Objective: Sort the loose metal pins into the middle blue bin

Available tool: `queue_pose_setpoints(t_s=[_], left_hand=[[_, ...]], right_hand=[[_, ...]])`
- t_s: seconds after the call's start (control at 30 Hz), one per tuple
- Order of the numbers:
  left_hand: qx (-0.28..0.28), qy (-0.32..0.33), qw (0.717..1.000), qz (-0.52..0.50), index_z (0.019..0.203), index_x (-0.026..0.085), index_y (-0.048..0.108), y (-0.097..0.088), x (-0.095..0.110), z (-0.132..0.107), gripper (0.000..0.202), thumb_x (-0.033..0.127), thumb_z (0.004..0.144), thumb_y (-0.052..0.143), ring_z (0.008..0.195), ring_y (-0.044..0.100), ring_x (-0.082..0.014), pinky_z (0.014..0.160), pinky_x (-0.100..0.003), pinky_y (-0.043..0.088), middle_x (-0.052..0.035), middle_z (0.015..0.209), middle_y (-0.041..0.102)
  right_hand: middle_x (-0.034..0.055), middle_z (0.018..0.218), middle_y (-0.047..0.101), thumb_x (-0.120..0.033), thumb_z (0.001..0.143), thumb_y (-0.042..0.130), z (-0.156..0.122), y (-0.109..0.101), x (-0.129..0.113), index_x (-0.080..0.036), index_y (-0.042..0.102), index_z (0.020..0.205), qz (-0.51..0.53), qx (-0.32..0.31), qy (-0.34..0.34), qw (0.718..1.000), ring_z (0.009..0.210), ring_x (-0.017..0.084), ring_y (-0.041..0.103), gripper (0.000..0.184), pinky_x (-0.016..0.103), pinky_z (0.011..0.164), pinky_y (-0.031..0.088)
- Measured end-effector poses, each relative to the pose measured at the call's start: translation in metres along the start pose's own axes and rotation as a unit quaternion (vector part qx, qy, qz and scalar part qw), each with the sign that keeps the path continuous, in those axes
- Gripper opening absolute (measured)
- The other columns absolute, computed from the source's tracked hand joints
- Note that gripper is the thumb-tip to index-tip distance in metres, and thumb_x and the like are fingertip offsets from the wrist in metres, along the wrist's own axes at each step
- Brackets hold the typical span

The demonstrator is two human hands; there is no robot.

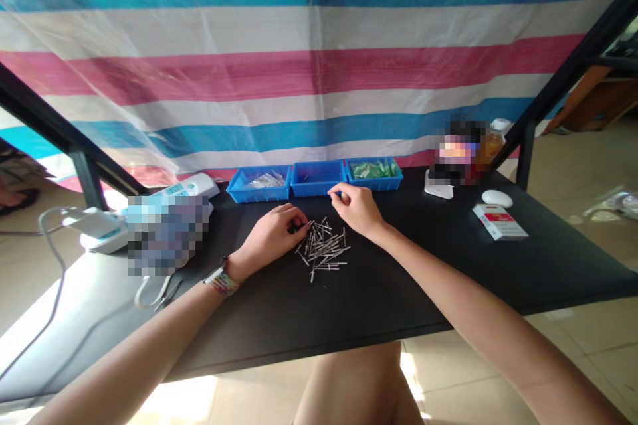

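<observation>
A loose pile of thin silver blind rivets (323,249) lies on the black table top (279,319). At its left edge rests my left hand (279,232), fingers curled and thumb tip against the pile; whatever they hold is hidden. Beyond the pile, my right hand (357,209) is close to the front wall of the middle blue bin (319,189). Its thumb and forefinger are pinched together, and anything between them is too small to make out. A few small slim pieces show inside that bin.
A left blue bin (259,194) holds clear plastic bags; the right one (376,182) holds green packets. A power strip (194,187) with a plug and cable stands at left. A red-and-white box (500,222) and a white oval case (497,198) lie right. A striped sheet (249,73) hangs behind.
</observation>
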State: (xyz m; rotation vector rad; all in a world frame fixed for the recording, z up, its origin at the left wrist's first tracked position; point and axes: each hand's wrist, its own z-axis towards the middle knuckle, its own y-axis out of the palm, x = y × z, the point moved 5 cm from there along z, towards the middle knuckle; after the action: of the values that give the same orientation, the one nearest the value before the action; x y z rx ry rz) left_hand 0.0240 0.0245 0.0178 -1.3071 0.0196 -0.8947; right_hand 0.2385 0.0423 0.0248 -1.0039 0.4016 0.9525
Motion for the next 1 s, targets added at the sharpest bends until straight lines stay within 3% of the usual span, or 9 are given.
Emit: queue_pose_setpoints(t_s=[0.27, 0.4, 0.57, 0.73, 1.0], left_hand=[[0.014, -0.028, 0.997, -0.066, 0.084, 0.021, 0.071, 0.005, -0.006, 0.002, 0.008, 0.029, 0.083, 0.071, 0.07, 0.061, -0.0179, 0.064, -0.028, 0.046, -0.0021, 0.079, 0.068], [0.023, -0.03, 0.993, -0.109, 0.087, 0.02, 0.07, 0.001, -0.004, 0.003, 0.009, 0.029, 0.087, 0.067, 0.069, 0.06, -0.0169, 0.065, -0.027, 0.047, -0.0018, 0.079, 0.069], [0.047, 0.02, 0.99, -0.135, 0.088, 0.02, 0.068, -0.012, 0.015, 0.002, 0.011, 0.029, 0.092, 0.063, 0.078, 0.061, -0.018, 0.075, -0.029, 0.05, -0.0035, 0.086, 0.069], [0.06, 0.036, 0.986, -0.153, 0.096, 0.02, 0.074, -0.019, 0.026, 0.001, 0.021, 0.037, 0.099, 0.062, 0.084, 0.064, -0.0198, 0.077, -0.03, 0.051, -0.006, 0.092, 0.07], [0.073, -0.001, 0.974, -0.216, 0.117, 0.02, 0.068, -0.019, 0.017, -0.001, 0.028, 0.042, 0.1, 0.066, 0.083, 0.066, -0.0197, 0.079, -0.03, 0.052, -0.0031, 0.09, 0.069]], right_hand=[[-0.0048, 0.059, 0.051, -0.023, 0.093, 0.061, -0.006, 0.012, -0.009, -0.019, 0.077, 0.093, 0.025, -0.062, -0.031, 0.997, 0.055, 0.013, 0.046, 0.016, 0.028, 0.062, 0.035], [0.0005, 0.078, 0.064, -0.022, 0.093, 0.063, -0.009, 0.013, -0.016, -0.019, 0.076, 0.095, 0.06, -0.08, -0.076, 0.992, 0.061, 0.013, 0.053, 0.014, 0.028, 0.064, 0.042], [0.0043, 0.098, 0.069, -0.02, 0.089, 0.067, -0.014, 0.016, -0.027, -0.021, 0.074, 0.1, 0.115, -0.123, -0.086, 0.982, 0.063, 0.012, 0.059, 0.013, 0.027, 0.064, 0.048], [0.0016, 0.088, 0.065, -0.023, 0.089, 0.069, -0.017, 0.014, -0.032, -0.021, 0.068, 0.088, 0.143, -0.114, -0.068, 0.981, 0.064, 0.013, 0.059, 0.002, 0.026, 0.062, 0.048], [-0.0031, 0.077, 0.059, -0.029, 0.089, 0.067, -0.017, 0.016, -0.032, -0.022, 0.058, 0.086, 0.231, -0.137, 0.012, 0.963, 0.06, 0.012, 0.053, 0.012, 0.025, 0.056, 0.043]])
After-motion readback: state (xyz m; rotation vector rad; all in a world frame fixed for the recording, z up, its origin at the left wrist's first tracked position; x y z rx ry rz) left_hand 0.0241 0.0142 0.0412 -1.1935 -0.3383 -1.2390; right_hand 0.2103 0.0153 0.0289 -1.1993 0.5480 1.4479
